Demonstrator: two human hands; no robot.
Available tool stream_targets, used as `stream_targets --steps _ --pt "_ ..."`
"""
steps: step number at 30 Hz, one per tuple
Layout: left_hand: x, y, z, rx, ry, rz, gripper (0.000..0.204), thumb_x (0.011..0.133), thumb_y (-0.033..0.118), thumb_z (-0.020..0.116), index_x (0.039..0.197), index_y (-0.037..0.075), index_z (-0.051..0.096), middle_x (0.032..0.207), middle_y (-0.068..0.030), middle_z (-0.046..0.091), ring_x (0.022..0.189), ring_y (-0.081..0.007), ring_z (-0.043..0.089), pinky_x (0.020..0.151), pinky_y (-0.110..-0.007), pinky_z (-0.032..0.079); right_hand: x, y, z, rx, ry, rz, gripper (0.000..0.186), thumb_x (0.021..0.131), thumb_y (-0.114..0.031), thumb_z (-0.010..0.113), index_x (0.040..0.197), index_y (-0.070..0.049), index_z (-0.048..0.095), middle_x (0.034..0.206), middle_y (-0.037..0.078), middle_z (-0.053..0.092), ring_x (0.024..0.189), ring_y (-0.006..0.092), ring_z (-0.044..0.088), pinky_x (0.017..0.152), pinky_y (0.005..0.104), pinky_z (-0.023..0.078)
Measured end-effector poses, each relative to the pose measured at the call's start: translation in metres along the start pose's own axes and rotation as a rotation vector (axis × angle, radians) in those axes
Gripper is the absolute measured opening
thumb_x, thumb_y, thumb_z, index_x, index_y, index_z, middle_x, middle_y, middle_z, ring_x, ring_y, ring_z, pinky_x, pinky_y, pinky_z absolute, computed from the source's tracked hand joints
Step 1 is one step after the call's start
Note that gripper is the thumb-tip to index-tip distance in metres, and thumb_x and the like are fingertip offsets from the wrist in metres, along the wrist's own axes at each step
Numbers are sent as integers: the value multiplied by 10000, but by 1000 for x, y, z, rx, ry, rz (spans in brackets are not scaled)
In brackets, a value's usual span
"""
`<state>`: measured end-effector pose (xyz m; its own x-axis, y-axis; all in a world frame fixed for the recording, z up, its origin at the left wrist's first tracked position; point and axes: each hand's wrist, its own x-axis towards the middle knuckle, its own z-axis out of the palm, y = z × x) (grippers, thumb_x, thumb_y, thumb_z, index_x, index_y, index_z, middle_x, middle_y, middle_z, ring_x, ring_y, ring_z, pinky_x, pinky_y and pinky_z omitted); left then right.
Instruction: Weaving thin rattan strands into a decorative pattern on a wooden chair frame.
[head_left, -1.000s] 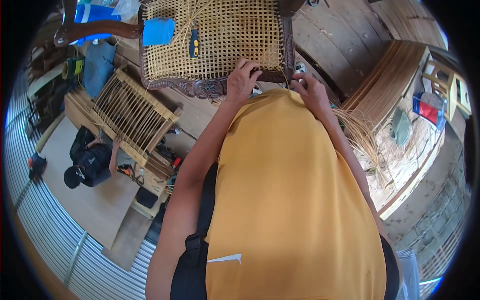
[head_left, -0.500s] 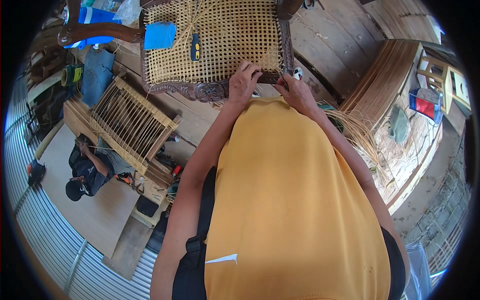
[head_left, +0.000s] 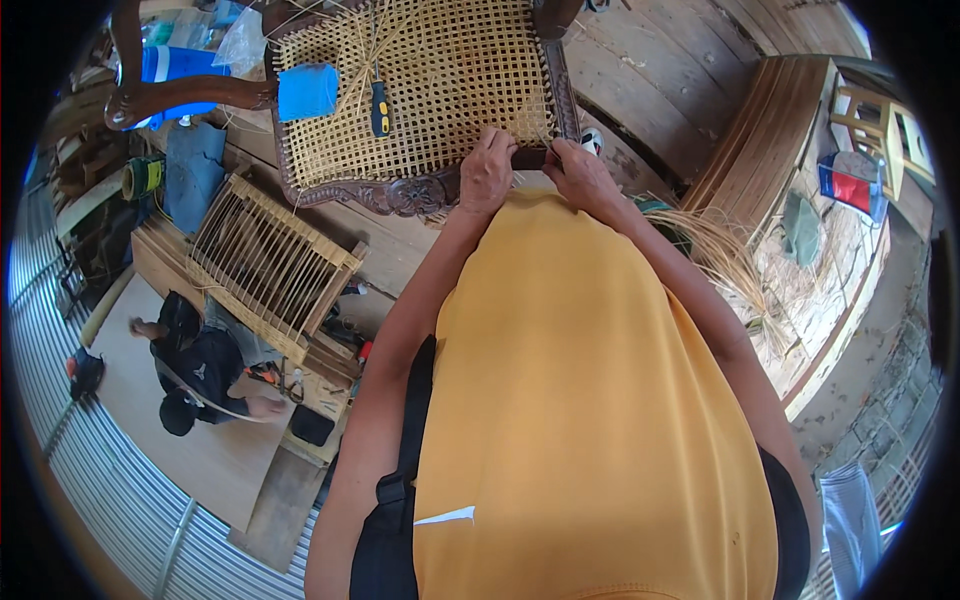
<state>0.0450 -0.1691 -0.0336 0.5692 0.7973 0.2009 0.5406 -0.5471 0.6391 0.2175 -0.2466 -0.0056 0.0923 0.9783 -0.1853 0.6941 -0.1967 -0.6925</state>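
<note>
A dark carved wooden chair frame (head_left: pixel 408 197) holds a woven cane seat (head_left: pixel 450 75). At its near right corner, my left hand (head_left: pixel 487 172) rests on the near rail with bent fingers pressed together at the edge of the weave. Just to its right, my right hand (head_left: pixel 583 174) pinches thumb and fingers at the same rail. Whatever lies between the fingertips of either hand is too small to make out. On the cane lie a screwdriver (head_left: pixel 379 110) with a black and yellow handle, a blue cloth-like piece (head_left: pixel 307 92) and loose cane strands (head_left: pixel 352 88).
Left of me stands a frame with thin bars (head_left: pixel 270 260). Beyond it, a co-worker in dark clothing (head_left: pixel 205 365) sits on a pale board (head_left: pixel 225 470). A bundle of cane strands (head_left: pixel 735 260) and stacked planks (head_left: pixel 765 140) lie to the right. A blue container (head_left: pixel 180 75) stands far left.
My right hand has shifted slightly left along the rail, while my left stays by the weave's edge. The co-worker's arms have spread apart. The whole view has shifted a little.
</note>
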Motion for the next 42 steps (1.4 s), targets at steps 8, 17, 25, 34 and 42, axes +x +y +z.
stream_targets --steps 8,17,25,34,42 --pt "2 4 -4 -44 -16 -62 49 889 63 602 923 54 568 933 -109 556 808 -323 607 684 -392 511 0 -8 -5 37 11 18 145 873 -126 584 960 -24 531 950 214 617 919 414 603 783 484 478" --pt "21 -8 -47 -433 363 -531 142 943 151 563 858 41 537 825 -75 534 763 -206 557 617 -298 452 -6 -3 -17 106 -41 35 202 867 -203 640 920 -11 613 845 210 651 814 400 626 730 462 490" --pt "50 27 -52 -1820 66 -974 286 1011 285 519 872 37 551 859 -108 609 736 -171 562 591 -266 465 -17 -49 -75 321 75 311 283 876 -270 701 1012 -23 716 792 104 713 659 159 644 634 325 507" --pt "44 -3 -1 -1625 -549 -931 230 1002 198 530 1137 27 604 1147 -89 647 1042 -177 619 874 -295 507 -35 -75 -57 210 424 39 312 823 -248 699 1042 -30 655 978 163 631 815 381 633 713 450 521" --pt "86 97 22 -1462 -594 -1055 345 1019 145 452 1344 33 483 1313 -114 589 1160 -202 587 931 -302 507 -55 -26 -64 160 456 151 264 799 -125 642 901 114 594 1006 268 601 889 395 648 741 453 541"
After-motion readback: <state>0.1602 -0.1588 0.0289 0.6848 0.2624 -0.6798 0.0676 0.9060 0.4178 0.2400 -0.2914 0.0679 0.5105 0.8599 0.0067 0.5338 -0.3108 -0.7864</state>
